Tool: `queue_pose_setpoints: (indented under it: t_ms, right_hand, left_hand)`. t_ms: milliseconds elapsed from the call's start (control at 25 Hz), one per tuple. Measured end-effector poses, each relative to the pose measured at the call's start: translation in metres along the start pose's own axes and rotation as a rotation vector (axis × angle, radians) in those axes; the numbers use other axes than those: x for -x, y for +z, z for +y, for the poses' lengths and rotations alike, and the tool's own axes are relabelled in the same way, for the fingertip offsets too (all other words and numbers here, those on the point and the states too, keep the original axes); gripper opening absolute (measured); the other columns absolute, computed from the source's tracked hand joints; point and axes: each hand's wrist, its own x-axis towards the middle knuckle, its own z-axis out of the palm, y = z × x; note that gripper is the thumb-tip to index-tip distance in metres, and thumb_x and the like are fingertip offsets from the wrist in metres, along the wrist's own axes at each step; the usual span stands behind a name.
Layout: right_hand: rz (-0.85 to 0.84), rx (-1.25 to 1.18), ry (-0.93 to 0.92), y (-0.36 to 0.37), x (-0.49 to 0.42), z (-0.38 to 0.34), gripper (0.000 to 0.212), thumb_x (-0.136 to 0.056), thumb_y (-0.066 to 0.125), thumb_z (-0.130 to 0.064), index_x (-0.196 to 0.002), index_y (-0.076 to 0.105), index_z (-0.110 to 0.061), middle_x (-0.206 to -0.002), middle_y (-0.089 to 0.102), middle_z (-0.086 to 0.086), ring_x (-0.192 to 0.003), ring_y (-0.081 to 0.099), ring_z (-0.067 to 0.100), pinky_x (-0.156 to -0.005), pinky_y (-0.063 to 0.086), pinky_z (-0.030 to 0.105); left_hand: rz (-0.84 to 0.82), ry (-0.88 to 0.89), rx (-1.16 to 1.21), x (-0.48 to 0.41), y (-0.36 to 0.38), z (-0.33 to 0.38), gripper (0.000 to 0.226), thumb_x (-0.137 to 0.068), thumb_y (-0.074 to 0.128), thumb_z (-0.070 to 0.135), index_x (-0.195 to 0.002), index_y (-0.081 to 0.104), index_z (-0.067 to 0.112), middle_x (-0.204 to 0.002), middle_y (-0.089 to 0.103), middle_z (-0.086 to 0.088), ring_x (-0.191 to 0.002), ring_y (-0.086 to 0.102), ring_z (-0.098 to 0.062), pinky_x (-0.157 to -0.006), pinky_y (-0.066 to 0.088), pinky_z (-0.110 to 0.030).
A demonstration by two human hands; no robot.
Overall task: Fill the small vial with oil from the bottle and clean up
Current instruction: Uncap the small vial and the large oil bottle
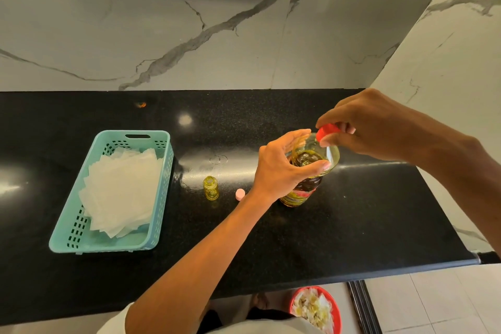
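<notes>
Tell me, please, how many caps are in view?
2. A red cap, pinched by the right hand at the mouth of the oil bottle, and a small pink cap lying on the counter between the vial and that bottle.

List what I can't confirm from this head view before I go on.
All in the head view:
Whether the red cap is on or off the oil bottle: fingers of the right hand hide the neck.
The bottle's label: the left hand covers it.
How full the vial is: too small.
The red bin: cut off by the bottom edge.
</notes>
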Motion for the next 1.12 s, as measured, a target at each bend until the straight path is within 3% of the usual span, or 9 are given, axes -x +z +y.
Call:
queue_pose_setpoints:
  t_ms: [120,200,320,440,600,840,960,1040,1120]
  right_hand:
    - [0.067,0.001,-0.057,-0.008,0.004,0.009,0.027,-0.077,0.078,-0.011,-0.104,0.076,-0.009,-0.096,0.075,0.008,-0.076,0.061,0.009,-0.069,0.043,0.01]
    - [0.218,-0.039,-0.016,-0.006,0.014,0.027,0.035,-0.076,0.078,-0.018,-0.11,0.073,-0.01,-0.094,0.074,0.008,-0.074,0.064,0.011,-0.07,0.047,0.014]
    - [0.326,-0.15,0.252,0.04,0.027,0.056,0.038,-0.076,0.079,-0.027,-0.11,0.069,-0.011,-0.095,0.074,0.011,-0.077,0.068,0.019,-0.074,0.057,0.029]
    - [0.164,-0.185,0.516,0.119,0.031,0.079,0.027,-0.079,0.08,-0.023,-0.101,0.073,-0.01,-0.093,0.07,0.012,-0.082,0.066,0.024,-0.081,0.056,0.042]
    - [-0.022,-0.245,0.673,0.199,0.038,0.103,0.026,-0.076,0.081,-0.03,-0.096,0.075,-0.015,-0.093,0.07,0.01,-0.088,0.065,0.028,-0.081,0.053,0.039]
    - [-0.026,-0.273,0.66,0.242,0.047,0.114,0.037,-0.073,0.082,-0.037,-0.104,0.072,-0.018,-0.095,0.063,0.004,-0.091,0.063,0.026,-0.078,0.053,0.04]
    - [-0.022,-0.341,0.662,0.234,0.046,0.11,0.058,-0.07,0.084,-0.04,-0.12,0.066,-0.015,-0.109,0.066,0.006,-0.095,0.063,0.023,-0.084,0.054,0.039]
    - [0.104,-0.459,0.652,0.218,0.05,0.1,0.073,-0.064,0.084,-0.047,-0.126,0.063,-0.015,-0.115,0.066,0.005,-0.096,0.064,0.018,-0.083,0.053,0.031]
    - [0.33,-0.74,0.625,0.2,0.058,0.079,0.083,-0.056,0.082,-0.058,-0.128,0.061,-0.022,-0.117,0.066,-0.005,-0.1,0.064,0.01,-0.081,0.053,0.021]
  left_hand:
    - [-0.007,0.0,0.017,-0.001,0.0,-0.001,0.07,-0.074,0.09,0.036,-0.135,0.062,0.018,-0.126,0.072,0.003,-0.116,0.067,-0.004,-0.101,0.056,-0.029]
    - [-0.008,-0.003,0.01,-0.001,0.0,-0.002,0.069,-0.074,0.09,0.036,-0.135,0.062,0.019,-0.127,0.071,0.004,-0.116,0.066,-0.002,-0.101,0.055,-0.026]
    - [0.001,-0.017,0.005,-0.001,0.001,-0.003,0.069,-0.074,0.09,0.038,-0.135,0.062,0.021,-0.128,0.07,0.008,-0.112,0.064,0.006,-0.096,0.051,-0.012]
    - [-0.004,-0.023,-0.001,-0.001,0.002,-0.003,0.068,-0.075,0.089,0.037,-0.135,0.062,0.021,-0.127,0.07,0.009,-0.111,0.063,0.009,-0.091,0.049,-0.006]
    - [-0.005,-0.022,0.008,0.0,0.003,-0.004,0.068,-0.075,0.089,0.034,-0.136,0.061,0.02,-0.124,0.067,0.016,-0.11,0.06,0.017,-0.089,0.048,-0.004]
    - [-0.018,-0.054,0.043,0.002,0.003,-0.003,0.067,-0.075,0.088,0.031,-0.135,0.06,0.023,-0.121,0.067,0.019,-0.114,0.063,0.011,-0.091,0.05,-0.007]
    - [-0.035,-0.065,0.058,0.002,0.002,-0.001,0.066,-0.077,0.086,0.028,-0.137,0.058,0.023,-0.124,0.067,0.017,-0.117,0.063,0.007,-0.094,0.052,-0.013]
    - [-0.057,-0.07,0.06,0.004,0.004,0.001,0.069,-0.08,0.084,0.03,-0.141,0.054,0.023,-0.133,0.066,0.011,-0.121,0.061,0.004,-0.1,0.052,-0.02]
    - [-0.04,-0.065,0.024,0.011,0.005,0.003,0.077,-0.08,0.081,0.041,-0.148,0.047,0.027,-0.146,0.057,0.009,-0.128,0.054,0.007,-0.104,0.049,-0.018]
